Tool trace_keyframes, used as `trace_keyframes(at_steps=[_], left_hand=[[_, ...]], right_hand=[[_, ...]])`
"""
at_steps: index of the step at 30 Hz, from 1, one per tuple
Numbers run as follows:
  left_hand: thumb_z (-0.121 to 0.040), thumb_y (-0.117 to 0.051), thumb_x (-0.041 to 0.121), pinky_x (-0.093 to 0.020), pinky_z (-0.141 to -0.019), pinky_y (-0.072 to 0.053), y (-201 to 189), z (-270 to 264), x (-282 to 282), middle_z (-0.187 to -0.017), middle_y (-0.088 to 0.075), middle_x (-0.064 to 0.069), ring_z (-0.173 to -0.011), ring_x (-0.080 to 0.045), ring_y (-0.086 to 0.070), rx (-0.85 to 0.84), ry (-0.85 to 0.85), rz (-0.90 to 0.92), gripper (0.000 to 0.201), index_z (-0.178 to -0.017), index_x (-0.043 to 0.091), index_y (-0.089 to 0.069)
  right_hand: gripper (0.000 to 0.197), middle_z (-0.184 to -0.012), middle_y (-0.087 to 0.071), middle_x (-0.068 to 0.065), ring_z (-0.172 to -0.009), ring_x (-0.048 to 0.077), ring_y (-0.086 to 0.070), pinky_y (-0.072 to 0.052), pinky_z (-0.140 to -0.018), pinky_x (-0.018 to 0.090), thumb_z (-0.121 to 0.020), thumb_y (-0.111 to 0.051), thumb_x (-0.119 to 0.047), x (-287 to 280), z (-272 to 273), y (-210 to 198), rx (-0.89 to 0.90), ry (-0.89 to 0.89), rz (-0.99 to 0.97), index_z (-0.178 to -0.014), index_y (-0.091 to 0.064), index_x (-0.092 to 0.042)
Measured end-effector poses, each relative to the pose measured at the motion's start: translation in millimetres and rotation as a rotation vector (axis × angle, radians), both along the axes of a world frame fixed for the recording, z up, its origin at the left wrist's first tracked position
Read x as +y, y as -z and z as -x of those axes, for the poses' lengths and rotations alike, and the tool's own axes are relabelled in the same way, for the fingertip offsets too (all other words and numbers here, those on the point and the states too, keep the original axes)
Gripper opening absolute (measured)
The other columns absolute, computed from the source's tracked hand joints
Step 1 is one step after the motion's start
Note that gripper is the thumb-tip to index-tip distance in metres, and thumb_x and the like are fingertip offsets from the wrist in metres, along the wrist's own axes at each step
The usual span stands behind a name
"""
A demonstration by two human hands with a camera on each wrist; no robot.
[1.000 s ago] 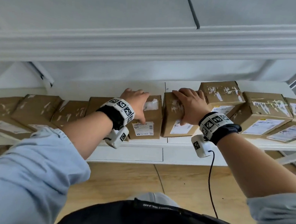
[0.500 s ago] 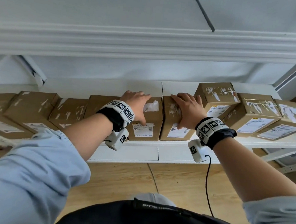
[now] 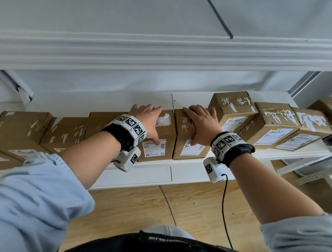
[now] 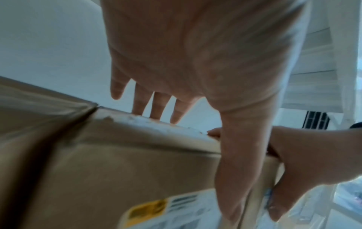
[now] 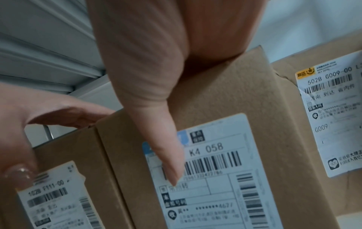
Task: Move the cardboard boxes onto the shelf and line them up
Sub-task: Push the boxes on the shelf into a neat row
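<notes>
Two brown cardboard boxes stand side by side at the middle of the white shelf. My left hand lies flat on top of the left box, fingers stretched toward its back edge and thumb down the labelled front. My right hand rests the same way on the right box. In the left wrist view the left hand spreads over the box. The right wrist view shows the right hand with its thumb on the label of its box.
Several more boxes line the shelf to the left. To the right, a skewed box touches my right hand's box, with others beyond it. A white moulding overhangs the shelf. Below is wooden floor and a black cable.
My head has turned a little to the right, so everything sits further left in the picture. Both hands stay on the same two boxes, which have not visibly moved.
</notes>
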State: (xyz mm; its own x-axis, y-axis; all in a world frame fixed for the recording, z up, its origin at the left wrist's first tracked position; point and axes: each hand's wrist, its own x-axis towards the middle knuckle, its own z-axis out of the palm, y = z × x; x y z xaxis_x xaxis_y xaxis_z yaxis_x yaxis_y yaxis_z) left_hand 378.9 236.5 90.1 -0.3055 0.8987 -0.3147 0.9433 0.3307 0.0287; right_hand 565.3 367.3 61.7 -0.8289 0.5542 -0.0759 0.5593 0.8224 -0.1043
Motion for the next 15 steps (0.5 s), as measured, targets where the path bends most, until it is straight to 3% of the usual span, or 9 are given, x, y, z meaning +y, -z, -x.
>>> trace_keyframes(at_steps=[3,7,15], left_hand=[[-0.058,-0.091,0.053,-0.054,-0.12,-0.018,-8.5,-13.1,14.1,-0.16,-0.024,-0.009,-0.146,-0.029,-0.026,-0.103,0.006,-0.047,0.134,-0.159,0.022,-0.008],[-0.054,-0.084,0.067,-0.05,-0.116,-0.027,-34.0,-39.8,45.6,-0.153,-0.038,-0.006,-0.139,-0.029,-0.038,0.003,0.101,-0.128,0.127,-0.156,0.026,-0.019],[-0.057,-0.091,0.054,-0.044,-0.106,-0.04,-47.8,-112.7,122.1,-0.151,-0.039,-0.005,-0.135,-0.028,-0.044,-0.044,0.053,-0.106,0.126,-0.157,0.027,-0.018]], right_hand=[[0.129,-0.159,-0.024,0.002,-0.15,0.025,-0.013,-0.003,-0.117,0.067,-0.054,-0.093,-0.042,0.1,0.4,-1.5,-0.023,-0.003,0.011,-0.157,-0.016,-0.029],[0.141,-0.164,-0.014,0.003,-0.152,0.027,-0.006,-0.002,-0.117,0.067,-0.05,-0.095,-0.045,6.8,-7.9,-11.7,0.003,-0.016,0.081,-0.159,-0.007,-0.03],[0.144,-0.165,-0.011,0.003,-0.152,0.025,-0.008,-0.001,-0.12,0.061,-0.047,-0.095,-0.046,94.4,-89.6,-37.0,0.062,0.019,0.043,-0.159,-0.005,-0.033]])
